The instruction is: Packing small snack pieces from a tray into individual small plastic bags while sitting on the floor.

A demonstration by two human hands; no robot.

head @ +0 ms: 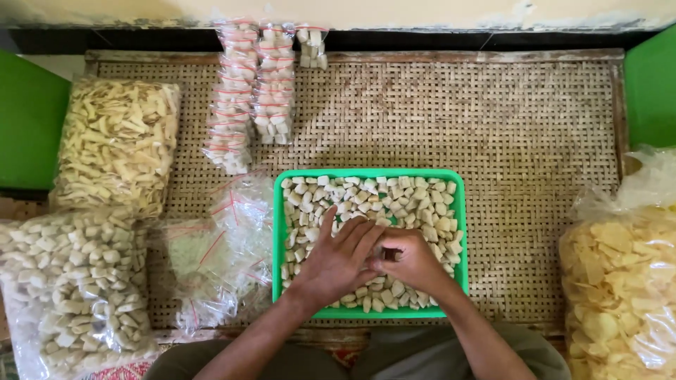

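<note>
- Left hand [338, 262]: palm down, fingers stretched flat and close together, angled up and to the right; the fingertips overlap the knuckles of the other hand. Holds nothing that can be seen.
- Right hand [410, 259]: curled into a loose fist, fingers tucked narrow; whether a piece sits inside the curl cannot be told, as the left fingers cover the front of it.
- Both hands meet over the lower middle of the green tray [460, 211], resting on or just above the pale square crackers [380, 197] that fill it in a single loose layer.
- The tray lies on a woven mat [528, 127], near its front edge, roughly centred before the person.
- Just left of the tray: a heap of empty clear small bags [225, 253] with red lines, crumpled, touching the tray's left wall.
- Farther up the mat: filled small packets [257, 91] of the same crackers, laid in overlapping rows reaching to the far edge.
- Far left, front: big clear bag of square crackers [70, 288]. Behind it, big bag of pale strip-shaped crackers [116, 144].
- Far right: big bag of yellow round chips [623, 281], top open and rumpled.
- Green panels [28, 119] stand at both sides of the mat.
- Forearms enter from the bottom edge, bare.
</note>
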